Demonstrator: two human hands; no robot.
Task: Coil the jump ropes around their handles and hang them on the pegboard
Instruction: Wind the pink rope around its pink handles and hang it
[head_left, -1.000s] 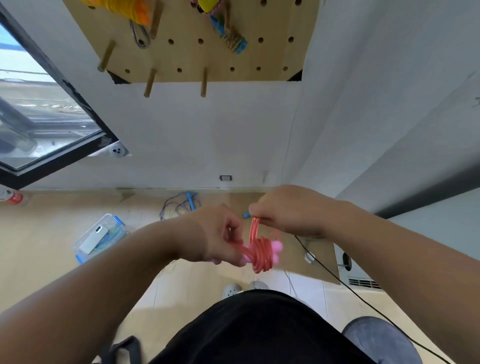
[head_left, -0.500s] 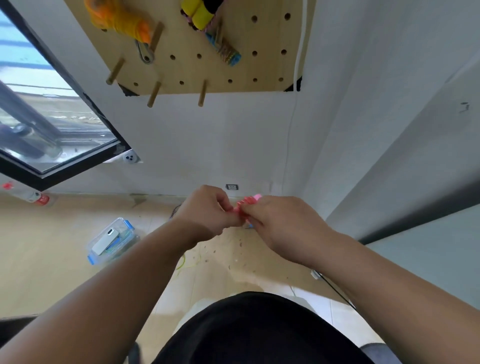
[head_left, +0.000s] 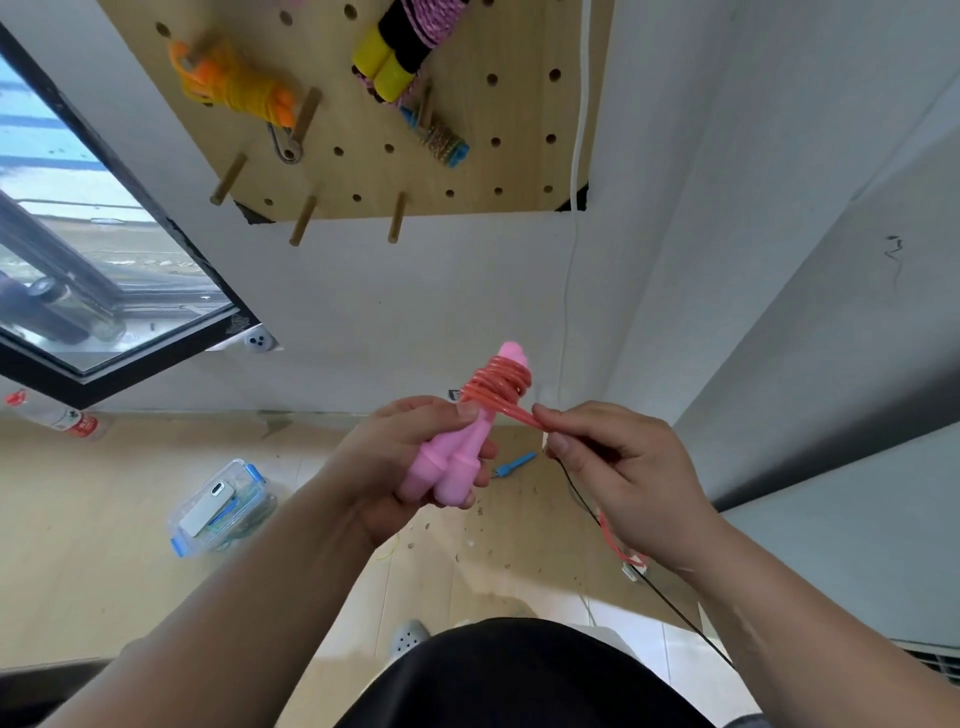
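Wooden pegboard (head_left: 467, 171) on white wall; orange rope bundle (head_left: 239, 88) and yellow-handled rope (head_left: 395, 57) hang there. Below, left hand (head_left: 410, 457) grips both pink handles (head_left: 452, 467), fingers curled round. Red rope (head_left: 498, 384) coiled near handle tops; right hand (head_left: 623, 467) pinches its taut strand.

Saw two pink handles (head_left: 447, 467) side by side, tilted upward, red rope (head_left: 498, 382) coiled round their tops; orange rope (head_left: 244, 93) and yellow-handled rope (head_left: 400, 47) hung coiled on wooden pegboard (head_left: 519, 171).

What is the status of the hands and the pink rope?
Left hand grips pink handles. Right hand pinches rope, partly coiled round them. Lower pegs on pegboard free.
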